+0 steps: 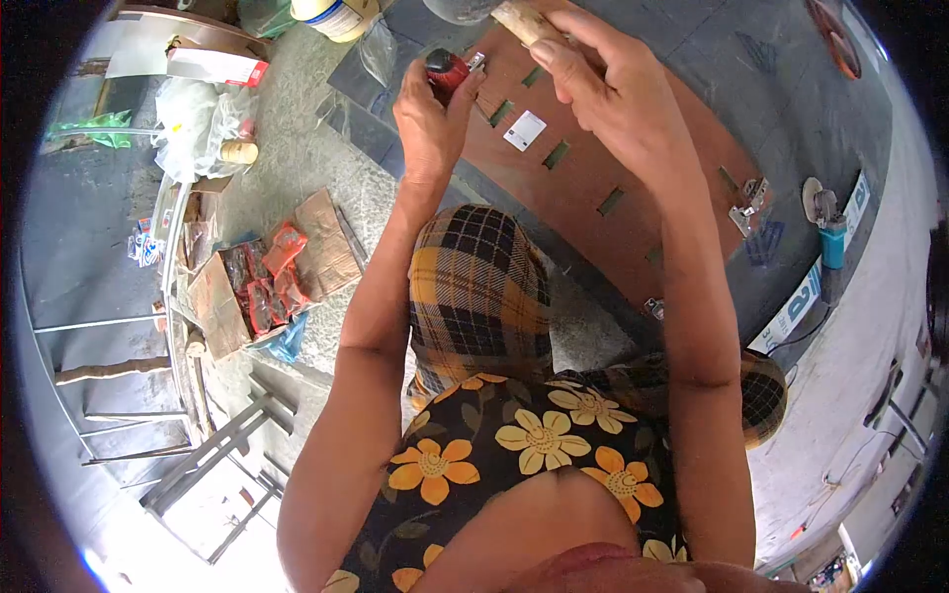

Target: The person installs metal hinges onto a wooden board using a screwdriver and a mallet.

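My left hand [432,124] is closed round a red and black tool handle [447,73], whose metal part points right over the edge of a brown board. My right hand [618,89] grips a pale wooden handle [524,24]; a rounded grey head at its far end is cut off by the top of the view. Under both hands lies the brown board [593,237], with several rectangular slots and a small white card [525,130] on it. A metal clip [748,207] sits at the board's right edge.
An open cardboard box [219,306] with red packets stands on the left floor, below a white plastic bag [188,124]. A white and yellow bucket [336,15] is at the top. A teal container [832,242] stands at the right, beside a lettered strip [791,314].
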Demonstrator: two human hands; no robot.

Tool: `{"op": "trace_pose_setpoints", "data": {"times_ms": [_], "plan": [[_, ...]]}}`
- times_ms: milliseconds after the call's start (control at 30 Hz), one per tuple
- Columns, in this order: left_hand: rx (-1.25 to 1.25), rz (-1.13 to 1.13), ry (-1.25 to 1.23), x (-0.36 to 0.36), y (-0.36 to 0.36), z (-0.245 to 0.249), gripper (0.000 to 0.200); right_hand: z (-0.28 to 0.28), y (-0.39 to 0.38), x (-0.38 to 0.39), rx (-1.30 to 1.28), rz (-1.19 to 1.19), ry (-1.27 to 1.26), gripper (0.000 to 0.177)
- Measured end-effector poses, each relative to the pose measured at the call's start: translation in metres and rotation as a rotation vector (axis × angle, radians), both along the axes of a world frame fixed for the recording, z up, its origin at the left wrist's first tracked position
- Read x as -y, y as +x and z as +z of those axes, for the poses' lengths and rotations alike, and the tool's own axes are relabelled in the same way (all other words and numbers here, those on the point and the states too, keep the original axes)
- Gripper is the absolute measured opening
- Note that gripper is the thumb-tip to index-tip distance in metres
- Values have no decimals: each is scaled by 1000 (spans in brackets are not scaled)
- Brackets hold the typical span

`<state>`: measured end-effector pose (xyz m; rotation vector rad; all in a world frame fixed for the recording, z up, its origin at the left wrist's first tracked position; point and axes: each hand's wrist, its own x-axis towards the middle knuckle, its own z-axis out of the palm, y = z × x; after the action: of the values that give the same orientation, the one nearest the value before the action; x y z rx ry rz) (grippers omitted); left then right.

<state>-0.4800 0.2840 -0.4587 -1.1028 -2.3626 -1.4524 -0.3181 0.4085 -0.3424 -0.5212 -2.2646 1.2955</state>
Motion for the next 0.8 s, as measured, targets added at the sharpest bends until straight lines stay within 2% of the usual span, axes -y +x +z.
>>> {"op": "trace_pose_setpoints", "data": {"times_ms": [33, 100, 167, 233, 333, 433, 633, 733, 800], "plan": [[5, -3, 19, 0, 1, 1, 36, 7, 3, -1, 73, 4, -1, 31], [17, -11, 57, 1, 4, 6, 36, -5, -3, -7, -150, 44, 75, 31], [17, -1, 55, 0, 7, 10, 36, -10, -1, -9, -172, 34, 53, 31], [22, 7, 44, 0, 8, 9, 36, 13, 5, 0, 6, -23, -64, 30], [25, 9, 39, 1, 6, 4, 37, 9, 5, -2, -59, -19, -50, 30], [14, 11, 50, 1, 5, 3, 37, 18, 7, 1, -8, -16, -67, 31], [-12, 23, 12, 0, 5, 0, 37, 11, 6, 3, -133, -18, 36, 31], [-8, 5, 23, -2, 6, 2, 35, 19, 6, 3, 57, 24, -72, 31], [-26, -3, 31, -4, 8, 3, 34, -7, -1, 4, -123, 42, -7, 31]]}}
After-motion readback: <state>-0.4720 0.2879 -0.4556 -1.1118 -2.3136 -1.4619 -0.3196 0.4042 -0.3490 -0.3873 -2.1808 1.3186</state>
